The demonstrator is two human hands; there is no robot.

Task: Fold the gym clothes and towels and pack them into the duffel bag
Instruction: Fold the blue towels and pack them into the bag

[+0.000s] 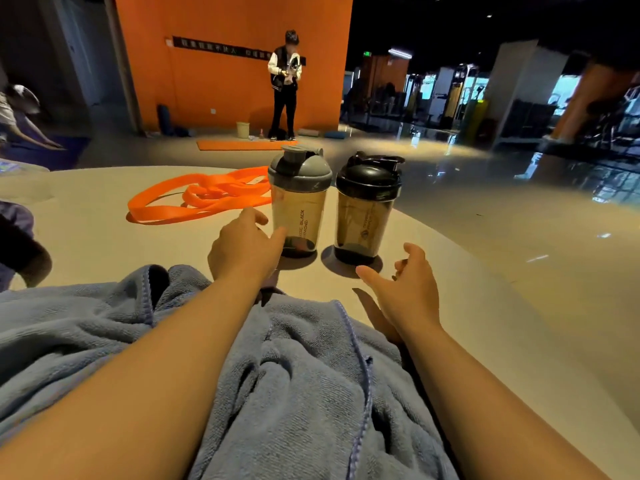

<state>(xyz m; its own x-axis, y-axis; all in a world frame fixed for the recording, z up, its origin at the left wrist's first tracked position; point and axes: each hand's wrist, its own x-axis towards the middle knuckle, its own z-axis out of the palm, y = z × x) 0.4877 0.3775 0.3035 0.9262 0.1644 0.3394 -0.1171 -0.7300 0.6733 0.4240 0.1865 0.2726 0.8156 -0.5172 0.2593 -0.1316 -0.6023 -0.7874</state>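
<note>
A blue-grey terry towel (pixel 304 382) lay unfolded and crumpled at the near edge of the pale table (pixel 104 244). Its pile was looped and its edges carried darker blue stitched hems. Deep creases ran across the centre, and one hemmed edge curved from the far side toward the near right. A raised fold at the far left formed a dark, open pocket. No duffel bag was identifiable.

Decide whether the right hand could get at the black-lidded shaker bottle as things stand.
Probably yes: the right hand hovers open just short of the black-lidded shaker bottle, with only bare table between them.
</note>
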